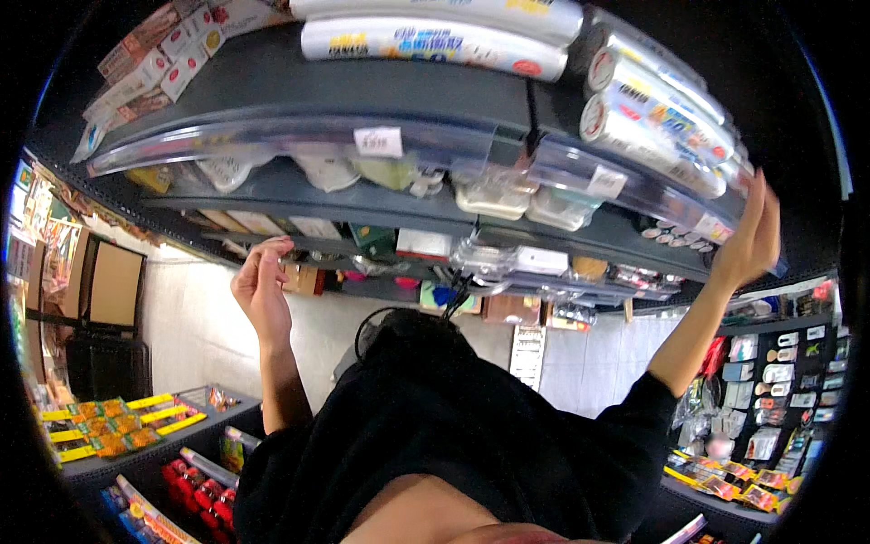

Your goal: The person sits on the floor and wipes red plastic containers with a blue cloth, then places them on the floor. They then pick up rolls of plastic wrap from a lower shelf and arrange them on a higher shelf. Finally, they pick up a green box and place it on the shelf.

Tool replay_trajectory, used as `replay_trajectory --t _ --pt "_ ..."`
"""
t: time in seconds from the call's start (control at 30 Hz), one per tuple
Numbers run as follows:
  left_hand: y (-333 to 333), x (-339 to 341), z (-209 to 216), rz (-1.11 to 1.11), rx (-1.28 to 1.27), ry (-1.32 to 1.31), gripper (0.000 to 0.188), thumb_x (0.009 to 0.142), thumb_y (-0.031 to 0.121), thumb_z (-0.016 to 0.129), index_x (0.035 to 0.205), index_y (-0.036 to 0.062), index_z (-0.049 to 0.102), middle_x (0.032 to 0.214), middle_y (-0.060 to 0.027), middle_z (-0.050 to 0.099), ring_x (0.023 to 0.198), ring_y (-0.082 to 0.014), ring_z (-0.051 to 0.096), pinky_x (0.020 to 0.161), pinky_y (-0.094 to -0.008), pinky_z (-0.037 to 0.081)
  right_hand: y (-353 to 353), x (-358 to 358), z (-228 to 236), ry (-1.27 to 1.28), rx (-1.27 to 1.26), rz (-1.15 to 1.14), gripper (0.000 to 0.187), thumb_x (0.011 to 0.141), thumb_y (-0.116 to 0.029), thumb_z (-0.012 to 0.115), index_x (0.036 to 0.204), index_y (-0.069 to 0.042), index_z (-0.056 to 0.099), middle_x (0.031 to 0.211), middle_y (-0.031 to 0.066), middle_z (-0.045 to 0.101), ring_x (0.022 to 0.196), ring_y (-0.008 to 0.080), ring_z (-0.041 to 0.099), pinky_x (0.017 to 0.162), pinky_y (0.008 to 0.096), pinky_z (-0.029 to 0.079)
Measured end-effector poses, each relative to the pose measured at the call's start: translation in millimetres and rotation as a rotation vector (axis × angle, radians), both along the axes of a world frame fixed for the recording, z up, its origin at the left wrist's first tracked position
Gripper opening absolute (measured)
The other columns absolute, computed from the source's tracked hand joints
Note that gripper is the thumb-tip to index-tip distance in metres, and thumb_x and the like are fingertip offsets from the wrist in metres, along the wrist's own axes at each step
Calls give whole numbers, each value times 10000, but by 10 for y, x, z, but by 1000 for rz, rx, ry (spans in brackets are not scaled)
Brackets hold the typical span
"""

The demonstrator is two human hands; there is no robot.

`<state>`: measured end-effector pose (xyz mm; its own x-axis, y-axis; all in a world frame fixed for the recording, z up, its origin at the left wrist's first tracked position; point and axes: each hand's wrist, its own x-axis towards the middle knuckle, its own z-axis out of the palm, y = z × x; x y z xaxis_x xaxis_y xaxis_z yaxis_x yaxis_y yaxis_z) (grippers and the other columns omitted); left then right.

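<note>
My right hand (754,238) reaches up at the right end of the upper shelf, by the price rail. Its visible fingers are stretched out, their tips at the ends of the stacked white plastic-wrapped rolls (657,145); whether they press on a roll cannot be made out. My left hand (263,288) is raised in front of the lower shelves at the left. Its fingers are curled together and nothing shows in them. More long white rolls (435,47) lie on the upper shelf, between the two hands and farther up.
A clear price rail (272,136) runs along the shelf front. Below it stand white containers (489,201) and small boxes (426,243). Small cartons (181,63) are stacked at the far left. Snack packs (113,426) and hanging goods (770,390) fill displays at both sides.
</note>
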<state>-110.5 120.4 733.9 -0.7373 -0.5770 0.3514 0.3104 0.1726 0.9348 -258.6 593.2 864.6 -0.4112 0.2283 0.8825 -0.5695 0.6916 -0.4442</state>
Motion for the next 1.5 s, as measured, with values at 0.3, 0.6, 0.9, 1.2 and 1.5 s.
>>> replay_trajectory --t 0.3,0.6,0.9,1.2,1.5 --pt "-198 -148 -274 -60 46 37 156 936 89 556 899 -44 629 801 -88 656 723 -115 607 698 -229 468 -465 1432 -2301 -507 146 -303 261 891 -144 650 658 -26 636 563 67 597 470 90 513 447 272 395" --pt "-718 154 -236 -163 -426 69 38 820 2 671 834 -33 667 899 -101 672 894 -192 631 796 -280 478 -1423 1615 -2036 -544 94 -285 278 890 -182 656 663 -23 625 516 99 566 397 177 489 417 306 376" --pt "-1882 610 -605 -192 -591 11 31 799 10 690 793 -17 675 894 -120 677 932 -235 634 833 -331 479 -2745 1828 -2259 -429 287 -157 125 838 -155 701 781 -54 656 556 112 583 450 254 558 453 347 426" --pt "-2343 674 -847 -166 -519 -132 147 888 138 655 781 36 662 463 0 469 501 -57 469 523 -232 461 -2870 2218 -2703 -631 235 -337 131 875 -207 650 866 -80 678 634 149 629 521 285 614 483 363 462" --pt "-2326 714 -1521 -138 -632 -405 420 916 237 618 613 -31 505 498 -128 379 460 -145 300 435 -310 305 -2429 2219 -4246 -1090 106 -127 316 891 -308 594 793 -14 657 696 208 624 619 355 620 600 430 471"
